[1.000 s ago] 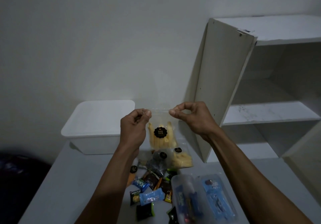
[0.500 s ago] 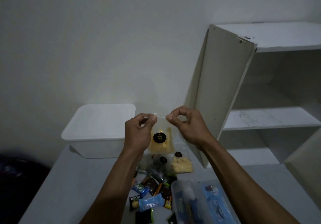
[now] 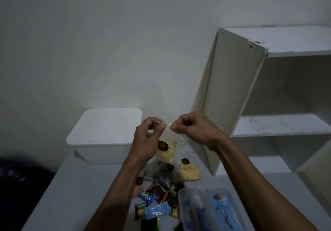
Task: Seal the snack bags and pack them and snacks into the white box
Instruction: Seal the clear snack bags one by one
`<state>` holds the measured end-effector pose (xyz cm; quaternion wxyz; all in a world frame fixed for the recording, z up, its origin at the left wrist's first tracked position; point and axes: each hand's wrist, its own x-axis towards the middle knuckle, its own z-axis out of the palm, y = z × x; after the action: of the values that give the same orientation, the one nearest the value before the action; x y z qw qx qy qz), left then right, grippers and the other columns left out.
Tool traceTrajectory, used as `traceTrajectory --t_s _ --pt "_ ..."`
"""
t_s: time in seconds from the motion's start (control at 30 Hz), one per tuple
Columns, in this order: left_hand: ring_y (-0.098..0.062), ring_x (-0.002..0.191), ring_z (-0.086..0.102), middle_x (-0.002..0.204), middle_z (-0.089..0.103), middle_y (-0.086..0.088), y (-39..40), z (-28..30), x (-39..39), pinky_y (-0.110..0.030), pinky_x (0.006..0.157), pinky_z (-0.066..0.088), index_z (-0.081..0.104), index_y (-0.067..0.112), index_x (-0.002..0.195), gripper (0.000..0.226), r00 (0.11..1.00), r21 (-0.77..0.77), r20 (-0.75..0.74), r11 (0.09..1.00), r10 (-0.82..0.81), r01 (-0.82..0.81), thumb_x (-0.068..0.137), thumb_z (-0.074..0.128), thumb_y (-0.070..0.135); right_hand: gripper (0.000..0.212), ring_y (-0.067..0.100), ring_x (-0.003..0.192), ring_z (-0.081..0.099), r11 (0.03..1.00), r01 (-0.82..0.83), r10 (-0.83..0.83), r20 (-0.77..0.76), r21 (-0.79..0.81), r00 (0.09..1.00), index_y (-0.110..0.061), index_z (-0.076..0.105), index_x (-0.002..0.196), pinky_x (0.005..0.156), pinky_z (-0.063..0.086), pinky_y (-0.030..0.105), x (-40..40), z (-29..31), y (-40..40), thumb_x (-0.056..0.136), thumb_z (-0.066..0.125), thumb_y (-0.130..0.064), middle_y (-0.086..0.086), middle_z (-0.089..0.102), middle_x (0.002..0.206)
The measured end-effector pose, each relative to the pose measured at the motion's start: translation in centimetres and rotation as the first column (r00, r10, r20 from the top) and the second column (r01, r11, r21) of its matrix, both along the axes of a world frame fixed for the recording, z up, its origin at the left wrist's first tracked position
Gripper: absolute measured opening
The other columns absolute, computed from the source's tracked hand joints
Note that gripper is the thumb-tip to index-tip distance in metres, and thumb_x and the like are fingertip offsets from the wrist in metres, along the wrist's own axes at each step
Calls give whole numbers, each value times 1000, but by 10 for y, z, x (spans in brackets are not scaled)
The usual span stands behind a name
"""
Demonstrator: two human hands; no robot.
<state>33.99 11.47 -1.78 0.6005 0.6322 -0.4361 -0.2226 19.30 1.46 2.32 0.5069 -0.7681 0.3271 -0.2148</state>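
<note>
I hold a clear snack bag of yellow sticks with a black round sticker up in front of me. My left hand pinches its top left edge and my right hand pinches the top right, fingertips almost touching. The white box stands at the back left of the table with its lid on. Below the bag lies a second bag of yellow snacks, a dark clear bag and several small wrapped snacks.
A clear plastic case with blue items lies at the near right of the grey table. A white shelf unit stands at the right, its side panel close behind my right hand. A dark object sits off the table's left edge.
My two hands have drawn closer together along the bag's top edge, and the bag now hangs tilted to the left. The camera view has tipped slightly.
</note>
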Motion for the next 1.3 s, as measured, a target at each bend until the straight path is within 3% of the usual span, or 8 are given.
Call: traceTrajectory --t_s 0.17,0.3,0.4,0.57,0.73,0.9,1.03,1.3 --pt "-2 94 56 107 60 7 -1 0 -12 -30 78 49 63 26 95 28 952 39 7 951 305 -305 82 69 50 14 9 69 64 986 167 -166 109 -1 980 -15 75 78 72 56 32 9 -20 12 86 75 -27 2 73 74" --pt "7 59 60 64 68 13 1 9 -21 -29 71 48 67 20 66 26 951 64 -66 952 302 -298 89 67 34 15 10 66 63 978 206 -198 148 -44 969 -14 75 78 69 57 37 17 -28 25 88 73 -25 3 72 72" --pt "12 52 57 51 61 24 1 10 -24 -22 62 44 60 27 57 37 951 64 -120 958 286 -280 93 64 18 15 9 64 62 977 213 -207 162 -17 965 -13 76 78 67 56 33 19 -30 27 89 72 -24 4 71 71" --pt "-1 65 59 67 63 6 1 6 -20 -22 63 45 62 23 56 35 957 57 -66 958 284 -280 91 64 18 19 7 60 57 972 233 -228 137 -22 964 -16 73 75 64 53 34 23 -33 28 90 70 -28 5 69 68" --pt "-16 63 58 60 61 0 -3 3 -17 -28 64 46 60 18 52 40 964 82 -59 963 261 -256 92 62 21 19 3 54 53 964 259 -265 176 58 948 -18 72 73 58 46 24 26 -35 26 90 69 -25 -9 61 58" --pt "-7 55 52 57 58 5 -4 3 -12 -22 57 40 60 17 54 40 955 97 -83 956 285 -277 93 61 21 19 -2 58 56 984 178 -180 118 24 977 -17 72 77 59 48 14 19 -36 26 92 67 -27 -4 67 68" --pt "-6 57 52 61 60 4 -3 5 -11 -12 51 40 65 14 61 34 960 107 -95 961 263 -253 94 60 22 22 5 61 55 986 165 -163 106 -13 981 -15 71 76 62 47 23 18 -43 25 93 66 -27 5 66 70" --pt "-7 61 59 62 64 6 -1 8 -20 -19 58 45 65 17 58 34 964 178 -89 956 252 -233 92 62 18 23 8 59 53 978 194 -184 122 -77 975 -14 70 77 61 48 27 23 -44 26 94 64 -27 0 63 66"
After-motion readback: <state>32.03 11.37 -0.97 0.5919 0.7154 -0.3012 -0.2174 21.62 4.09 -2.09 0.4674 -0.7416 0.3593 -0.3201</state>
